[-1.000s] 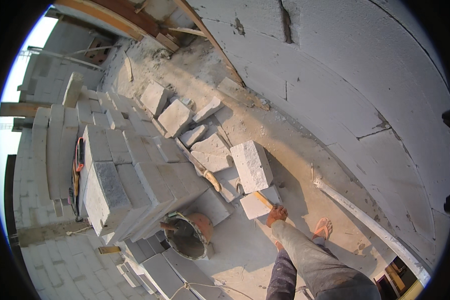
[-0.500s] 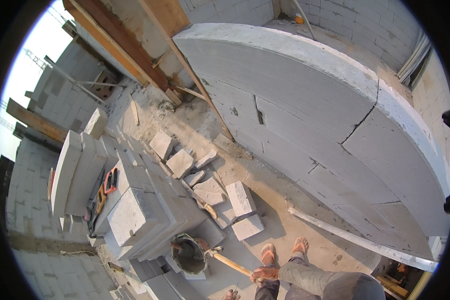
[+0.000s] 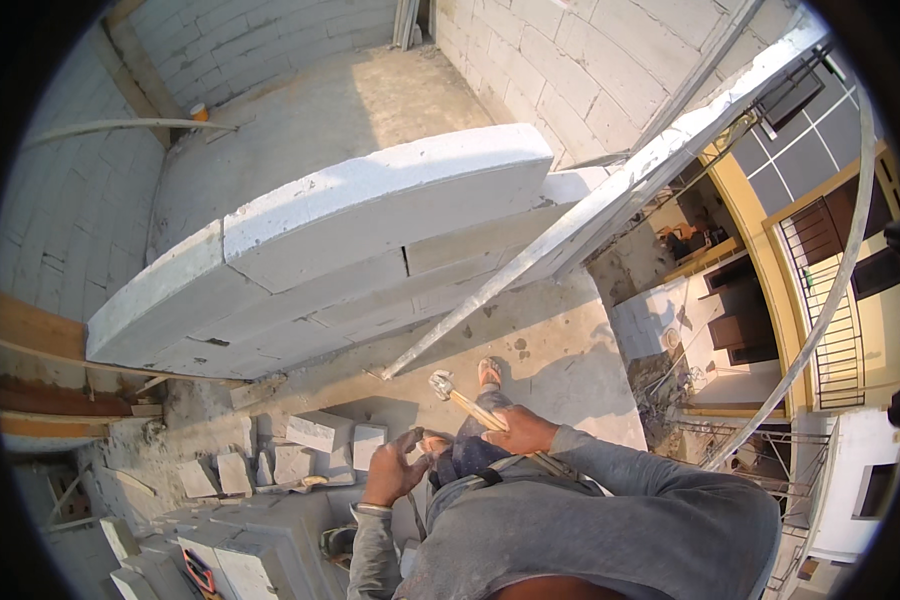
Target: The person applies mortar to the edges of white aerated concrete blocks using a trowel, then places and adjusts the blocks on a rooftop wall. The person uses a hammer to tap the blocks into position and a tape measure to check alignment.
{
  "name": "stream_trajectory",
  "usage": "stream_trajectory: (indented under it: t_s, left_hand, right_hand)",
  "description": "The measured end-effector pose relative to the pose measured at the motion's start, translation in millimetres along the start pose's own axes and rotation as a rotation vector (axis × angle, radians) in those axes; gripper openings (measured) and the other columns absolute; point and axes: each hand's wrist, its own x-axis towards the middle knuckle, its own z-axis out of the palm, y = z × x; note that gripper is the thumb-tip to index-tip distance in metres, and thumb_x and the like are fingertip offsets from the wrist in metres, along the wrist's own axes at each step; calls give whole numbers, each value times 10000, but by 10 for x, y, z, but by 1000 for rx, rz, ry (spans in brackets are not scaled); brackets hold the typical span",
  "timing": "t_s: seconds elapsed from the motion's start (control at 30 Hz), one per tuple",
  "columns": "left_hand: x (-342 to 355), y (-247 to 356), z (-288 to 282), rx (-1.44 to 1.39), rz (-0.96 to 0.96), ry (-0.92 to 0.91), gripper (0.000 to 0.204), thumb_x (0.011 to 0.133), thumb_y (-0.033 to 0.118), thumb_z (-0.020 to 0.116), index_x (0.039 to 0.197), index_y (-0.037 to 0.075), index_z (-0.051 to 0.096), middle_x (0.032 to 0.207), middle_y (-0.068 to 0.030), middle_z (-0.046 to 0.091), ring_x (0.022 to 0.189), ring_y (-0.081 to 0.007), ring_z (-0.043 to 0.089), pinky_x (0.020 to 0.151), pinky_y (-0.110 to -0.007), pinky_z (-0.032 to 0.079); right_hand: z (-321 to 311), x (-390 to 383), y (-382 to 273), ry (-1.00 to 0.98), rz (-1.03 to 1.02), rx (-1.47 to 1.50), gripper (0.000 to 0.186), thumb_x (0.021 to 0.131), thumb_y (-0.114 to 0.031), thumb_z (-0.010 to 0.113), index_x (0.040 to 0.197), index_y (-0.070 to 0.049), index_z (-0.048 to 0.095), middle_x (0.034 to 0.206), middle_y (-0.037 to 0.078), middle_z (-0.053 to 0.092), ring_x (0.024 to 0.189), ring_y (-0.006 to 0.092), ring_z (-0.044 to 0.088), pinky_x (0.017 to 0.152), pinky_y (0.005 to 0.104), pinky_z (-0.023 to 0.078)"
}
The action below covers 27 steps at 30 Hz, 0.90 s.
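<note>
My right hand (image 3: 526,432) is closed around the wooden handle of a hammer (image 3: 470,408). Its pale, mortar-crusted head (image 3: 442,384) points away from me, above the floor beside my sandalled foot (image 3: 489,372). My left hand (image 3: 394,470) is raised in front of my left leg, fingers bent and thumb apart, with nothing visible between them. Ahead of both hands stands a low wall of grey blocks (image 3: 370,222), its pale top edge bowed by the lens.
A long pale straightedge (image 3: 530,255) leans across the wall's right end. Loose and broken blocks (image 3: 315,432) lie at left, beside a block stack (image 3: 260,560) with a red-handled tool (image 3: 198,572). A dark bucket (image 3: 338,543) is partly hidden. The floor drops off at right, above a yellow building (image 3: 820,345).
My view has swung to the right. The hammer has moved from beside the bucket to in front of my body, still in my right hand. My left hand has come up into view.
</note>
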Motion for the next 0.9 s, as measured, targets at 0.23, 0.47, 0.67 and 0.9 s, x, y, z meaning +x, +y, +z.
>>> stream_trajectory:
  t_s: [0.23, 0.47, 0.67, 0.9]
  left_hand:
    - [1601, 1409, -1040, 542, 485, 514, 804, 747, 295, 881, 1465, 194, 535, 1462, -70, 576, 1379, -317, 508, 1186, -501, 375]
    - [3189, 2511, -1147, 760, 436, 607, 971, 702, 370, 911, 1541, 266, 432, 1600, -21, 429, 1479, -290, 390, 1257, -514, 268]
    - [3588, 2536, -977, 711, 284, 583, 780, 743, 199, 878, 1447, 235, 545, 1565, -43, 480, 1468, -296, 414, 1239, -481, 320]
    - [3576, 2441, -941, 648, 337, 624, 658, 790, 71, 773, 1405, 230, 600, 1547, -23, 510, 1449, -275, 446, 1222, -474, 339]
  right_hand:
    - [-1041, -959, 1212, 338, 359, 602, 303, 974, -300, 669, 1025, -3, 650, 705, 12, 593, 551, 129, 593, 532, 305, 498]
    - [-2062, -569, 1940, 652, 333, 464, 405, 1005, -334, 670, 1232, -3, 616, 810, 23, 588, 587, 117, 580, 522, 299, 502]
    - [-2907, 261, 2115, 447, 248, 1113, 340, 1051, -337, 586, 1180, -24, 609, 825, 23, 574, 530, 86, 517, 461, 280, 429]
    - [-3627, 972, 1851, 325, -13, 1091, 391, 1065, -398, 570, 1218, -40, 599, 741, -22, 503, 507, 41, 442, 448, 236, 394]
